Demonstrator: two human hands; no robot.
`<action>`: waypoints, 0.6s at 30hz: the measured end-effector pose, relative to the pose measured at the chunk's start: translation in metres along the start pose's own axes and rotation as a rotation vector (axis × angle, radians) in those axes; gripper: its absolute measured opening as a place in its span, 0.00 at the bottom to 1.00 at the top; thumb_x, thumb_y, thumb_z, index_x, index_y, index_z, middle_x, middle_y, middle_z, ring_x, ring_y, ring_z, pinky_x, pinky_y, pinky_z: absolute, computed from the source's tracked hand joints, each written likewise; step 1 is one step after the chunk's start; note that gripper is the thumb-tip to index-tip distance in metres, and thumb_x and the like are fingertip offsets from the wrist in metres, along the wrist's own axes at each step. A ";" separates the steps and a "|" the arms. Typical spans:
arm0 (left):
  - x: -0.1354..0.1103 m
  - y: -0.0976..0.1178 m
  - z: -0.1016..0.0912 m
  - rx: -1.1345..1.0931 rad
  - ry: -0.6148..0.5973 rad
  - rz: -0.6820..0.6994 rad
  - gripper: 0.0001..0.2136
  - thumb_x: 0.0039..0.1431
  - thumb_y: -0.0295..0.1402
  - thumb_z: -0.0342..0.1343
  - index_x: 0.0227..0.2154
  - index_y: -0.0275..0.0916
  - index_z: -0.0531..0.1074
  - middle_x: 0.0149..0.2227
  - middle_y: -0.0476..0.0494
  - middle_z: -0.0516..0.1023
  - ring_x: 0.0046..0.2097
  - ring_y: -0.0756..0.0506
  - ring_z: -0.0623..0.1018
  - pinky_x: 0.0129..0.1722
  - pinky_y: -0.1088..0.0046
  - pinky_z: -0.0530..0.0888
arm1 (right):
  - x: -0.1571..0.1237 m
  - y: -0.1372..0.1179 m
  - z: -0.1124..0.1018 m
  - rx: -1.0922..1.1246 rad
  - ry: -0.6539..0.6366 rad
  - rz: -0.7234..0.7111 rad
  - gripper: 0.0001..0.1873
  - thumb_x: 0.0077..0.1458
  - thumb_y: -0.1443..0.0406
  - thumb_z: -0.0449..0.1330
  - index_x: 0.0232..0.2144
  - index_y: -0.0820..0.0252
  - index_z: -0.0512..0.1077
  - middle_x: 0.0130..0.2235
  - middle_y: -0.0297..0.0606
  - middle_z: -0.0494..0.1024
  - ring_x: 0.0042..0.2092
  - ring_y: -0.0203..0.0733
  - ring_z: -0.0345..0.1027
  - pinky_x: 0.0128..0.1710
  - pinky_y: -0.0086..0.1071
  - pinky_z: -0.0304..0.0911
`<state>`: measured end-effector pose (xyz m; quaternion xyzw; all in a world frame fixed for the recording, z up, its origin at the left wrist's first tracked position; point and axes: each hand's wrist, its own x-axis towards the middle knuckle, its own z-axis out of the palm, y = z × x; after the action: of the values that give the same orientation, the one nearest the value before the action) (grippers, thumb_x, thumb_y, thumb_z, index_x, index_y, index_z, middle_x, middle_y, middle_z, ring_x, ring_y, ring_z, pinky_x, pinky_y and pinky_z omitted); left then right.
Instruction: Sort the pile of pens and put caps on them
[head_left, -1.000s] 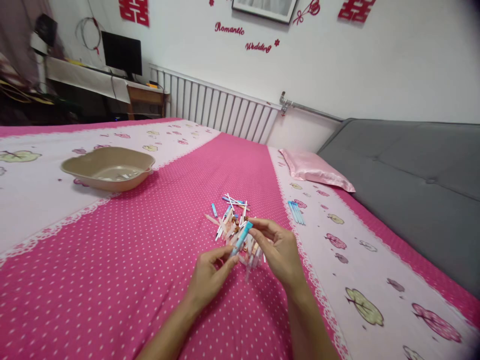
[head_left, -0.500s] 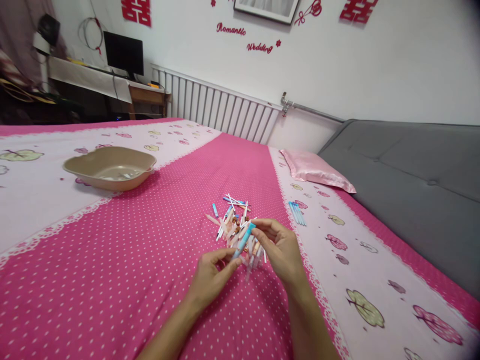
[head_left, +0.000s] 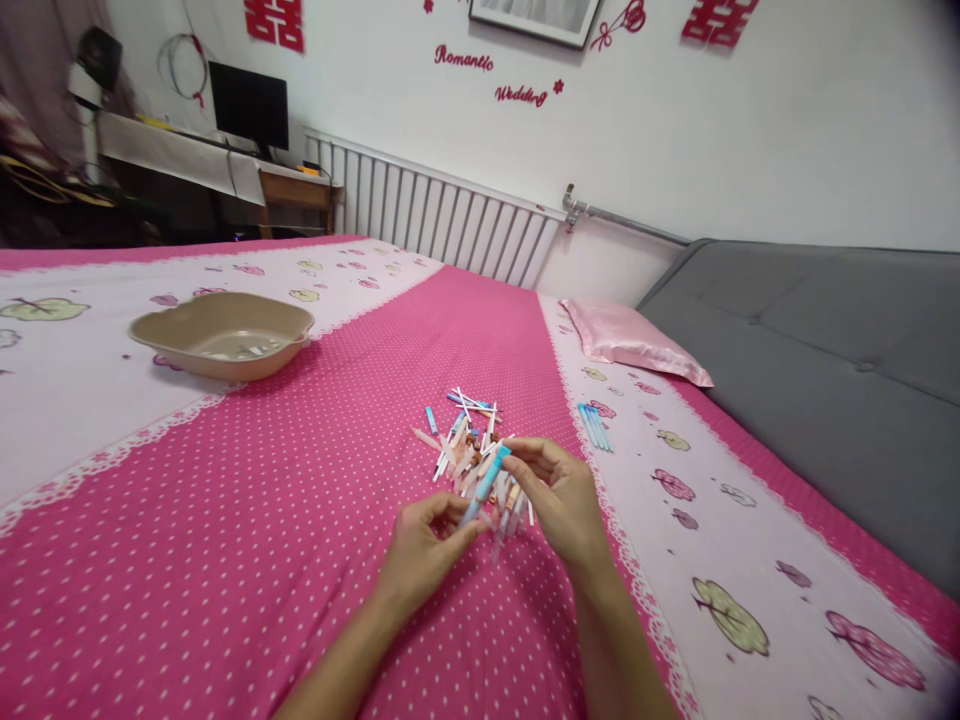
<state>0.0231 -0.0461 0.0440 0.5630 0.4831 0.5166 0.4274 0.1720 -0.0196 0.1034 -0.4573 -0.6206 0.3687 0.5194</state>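
Note:
A light-blue pen (head_left: 488,482) with a brighter blue upper end slants between my two hands. My left hand (head_left: 429,548) pinches its lower end between thumb and fingers. At the upper end, the thumb and fingertips of my right hand (head_left: 561,505) are closed on the brighter blue part. Just beyond and below lies a loose pile of pen parts (head_left: 459,440): thin white sticks, pale pink and clear tubes, small brown pieces. A short blue piece (head_left: 431,420) lies at the pile's left edge. My hands and the held pen hide some of the pile.
Several blue pens (head_left: 595,427) lie side by side on the pale strip to the right. A beige basin (head_left: 225,355) with small pieces inside stands at the left on the bed cover (head_left: 247,560). Farther back are a pink pillow (head_left: 634,343) and a grey headboard (head_left: 817,350).
My left hand's fingers have shifted very slightly at the pen's lower end. The right hand keeps its hold, and the pile looks unchanged.

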 end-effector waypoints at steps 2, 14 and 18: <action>0.000 0.001 0.001 -0.008 0.013 -0.007 0.08 0.44 0.37 0.61 0.23 0.35 0.75 0.20 0.48 0.74 0.22 0.52 0.69 0.23 0.78 0.65 | 0.000 0.000 0.000 0.001 -0.003 -0.003 0.10 0.49 0.62 0.61 0.35 0.60 0.74 0.36 0.39 0.79 0.39 0.43 0.74 0.42 0.37 0.68; 0.001 -0.001 -0.001 -0.025 0.067 0.007 0.09 0.44 0.38 0.61 0.23 0.35 0.75 0.21 0.48 0.75 0.23 0.52 0.69 0.24 0.77 0.66 | -0.002 -0.002 0.003 0.007 0.001 0.029 0.19 0.49 0.61 0.61 0.45 0.58 0.70 0.42 0.43 0.77 0.44 0.44 0.72 0.44 0.39 0.68; 0.005 -0.007 -0.009 -0.019 0.196 0.007 0.12 0.45 0.40 0.61 0.27 0.35 0.75 0.24 0.47 0.76 0.24 0.51 0.70 0.25 0.76 0.66 | -0.003 0.002 0.011 -0.002 -0.005 0.064 0.21 0.48 0.61 0.62 0.46 0.59 0.67 0.43 0.43 0.76 0.44 0.43 0.72 0.43 0.37 0.68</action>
<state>0.0134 -0.0398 0.0387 0.5074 0.5158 0.5753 0.3816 0.1620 -0.0218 0.0987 -0.4764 -0.6073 0.3860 0.5052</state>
